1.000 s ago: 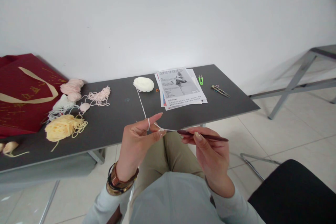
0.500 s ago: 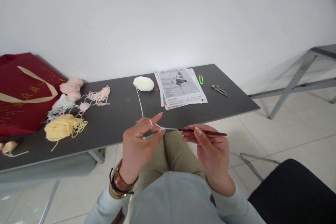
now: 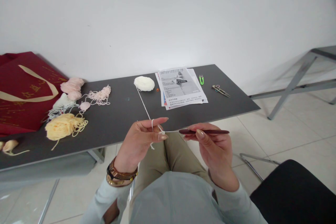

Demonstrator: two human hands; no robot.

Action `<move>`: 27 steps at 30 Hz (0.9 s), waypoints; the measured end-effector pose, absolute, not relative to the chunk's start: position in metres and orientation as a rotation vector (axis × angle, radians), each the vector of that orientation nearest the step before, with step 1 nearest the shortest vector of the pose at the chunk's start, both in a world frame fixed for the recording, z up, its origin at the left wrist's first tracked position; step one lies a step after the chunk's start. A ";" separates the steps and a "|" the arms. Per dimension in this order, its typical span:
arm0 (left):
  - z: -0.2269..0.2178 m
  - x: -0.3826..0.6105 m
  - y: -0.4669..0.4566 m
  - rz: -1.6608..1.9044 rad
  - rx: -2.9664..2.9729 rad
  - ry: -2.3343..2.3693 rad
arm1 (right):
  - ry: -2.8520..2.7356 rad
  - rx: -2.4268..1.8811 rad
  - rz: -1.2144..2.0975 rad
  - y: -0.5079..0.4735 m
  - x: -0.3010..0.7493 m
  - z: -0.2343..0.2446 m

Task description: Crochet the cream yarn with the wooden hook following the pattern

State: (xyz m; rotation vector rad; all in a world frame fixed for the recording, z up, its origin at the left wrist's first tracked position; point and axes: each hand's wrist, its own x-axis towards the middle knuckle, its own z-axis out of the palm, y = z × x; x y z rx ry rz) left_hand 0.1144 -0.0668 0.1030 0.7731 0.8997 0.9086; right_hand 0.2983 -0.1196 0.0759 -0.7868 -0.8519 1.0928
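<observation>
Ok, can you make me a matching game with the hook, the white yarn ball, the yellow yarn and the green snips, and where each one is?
Things:
1. crochet hook
2. white yarn ball
3. yellow yarn
4. green snips

Places:
A. on the table, near the red bag
B. just right of the papers
C. held in the right hand
D. just left of the papers, its strand running to the left hand

Pairs: 1-C, 2-D, 3-A, 4-B.
</observation>
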 end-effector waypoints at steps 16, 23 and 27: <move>0.102 0.113 -0.068 0.907 0.751 0.810 | -1.037 -0.759 1.004 -0.123 0.302 0.085; 0.095 0.130 -0.078 1.126 0.869 0.853 | -0.592 -0.748 1.162 -0.112 0.276 0.065; 0.093 0.131 -0.080 1.170 0.952 0.920 | -0.479 -0.732 1.202 -0.110 0.268 0.064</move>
